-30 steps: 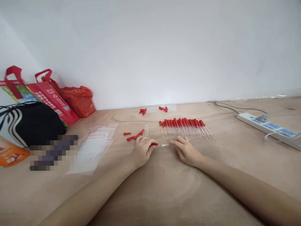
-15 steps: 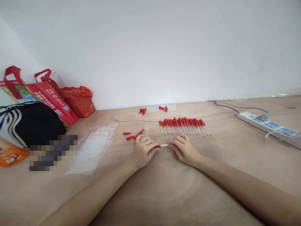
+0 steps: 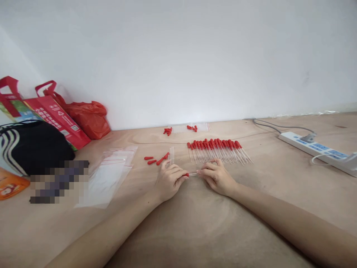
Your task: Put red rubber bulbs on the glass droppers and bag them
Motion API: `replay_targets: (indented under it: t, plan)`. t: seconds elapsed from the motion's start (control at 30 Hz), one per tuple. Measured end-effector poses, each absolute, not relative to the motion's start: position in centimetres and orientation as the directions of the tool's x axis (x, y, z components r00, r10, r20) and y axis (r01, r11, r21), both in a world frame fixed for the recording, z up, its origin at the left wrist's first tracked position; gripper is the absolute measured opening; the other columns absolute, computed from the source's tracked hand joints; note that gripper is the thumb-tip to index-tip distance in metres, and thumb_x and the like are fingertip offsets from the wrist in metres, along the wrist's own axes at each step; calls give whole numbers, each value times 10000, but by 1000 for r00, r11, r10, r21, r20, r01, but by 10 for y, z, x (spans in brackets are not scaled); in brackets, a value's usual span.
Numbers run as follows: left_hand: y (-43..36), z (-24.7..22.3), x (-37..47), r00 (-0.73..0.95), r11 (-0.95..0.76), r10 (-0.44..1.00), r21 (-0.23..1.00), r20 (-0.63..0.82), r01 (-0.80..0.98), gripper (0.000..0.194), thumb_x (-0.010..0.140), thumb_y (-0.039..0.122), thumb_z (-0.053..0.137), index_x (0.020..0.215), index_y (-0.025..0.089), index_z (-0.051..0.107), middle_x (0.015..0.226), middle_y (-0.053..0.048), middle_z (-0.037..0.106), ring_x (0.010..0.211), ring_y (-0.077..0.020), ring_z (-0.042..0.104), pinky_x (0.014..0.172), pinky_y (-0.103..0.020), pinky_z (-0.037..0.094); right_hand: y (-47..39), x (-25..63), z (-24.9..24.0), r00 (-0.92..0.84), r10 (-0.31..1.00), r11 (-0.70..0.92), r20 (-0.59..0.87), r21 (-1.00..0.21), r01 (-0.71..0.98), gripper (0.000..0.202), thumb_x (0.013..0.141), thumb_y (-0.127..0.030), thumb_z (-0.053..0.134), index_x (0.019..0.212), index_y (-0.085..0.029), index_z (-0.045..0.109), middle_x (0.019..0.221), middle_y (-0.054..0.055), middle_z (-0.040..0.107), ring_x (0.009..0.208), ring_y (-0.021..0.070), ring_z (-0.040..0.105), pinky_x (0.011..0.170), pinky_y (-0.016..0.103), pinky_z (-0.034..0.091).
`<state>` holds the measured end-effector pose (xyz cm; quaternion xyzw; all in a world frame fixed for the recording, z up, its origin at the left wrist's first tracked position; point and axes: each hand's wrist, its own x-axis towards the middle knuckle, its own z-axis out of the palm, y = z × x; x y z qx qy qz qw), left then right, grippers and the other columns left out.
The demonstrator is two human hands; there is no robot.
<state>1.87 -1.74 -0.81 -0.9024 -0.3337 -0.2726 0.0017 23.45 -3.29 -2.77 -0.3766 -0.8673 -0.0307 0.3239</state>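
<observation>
This looks like a home — shopping bags (image 3: 55, 116) share the wooden table (image 3: 195, 227)

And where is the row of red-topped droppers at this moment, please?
In the head view, the row lies right of centre on the table, just beyond the right hand and left of the power strip.

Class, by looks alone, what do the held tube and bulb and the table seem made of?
Tube: probably clear plastic, perhaps glass; smooth, with a pale highlight along it.
Bulb: likely rubber or soft plastic; opaque, even red, finish hard to judge.
Table: wood or wood-look sheet, fairly dull; tan with wavy grain.
</observation>
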Motion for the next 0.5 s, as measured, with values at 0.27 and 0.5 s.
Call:
replay_targets:
  t: [0.27,0.5]
  plan:
    - [-18,-8,19,663,-789,594,167,455,592,209,866,269,422,811,225,618,758,4,667,776,-154,571,973,-438,157,-31,235,-27,-514,627,717,586,-176,674,273,845,-163,391,882,-256,646,768,6,610,652,91,509,824,356,231]
    - [-18,-9,19,662,-790,592,167,459,590,191,861,255,430,813,216,611,747,12,664,754,-148,571,981,-439,143,-31,234,-25,-535,589,728,606,-111,677,301,776,-91,395,900,-224,634,754,10,593,613,97,468,799,353,223]
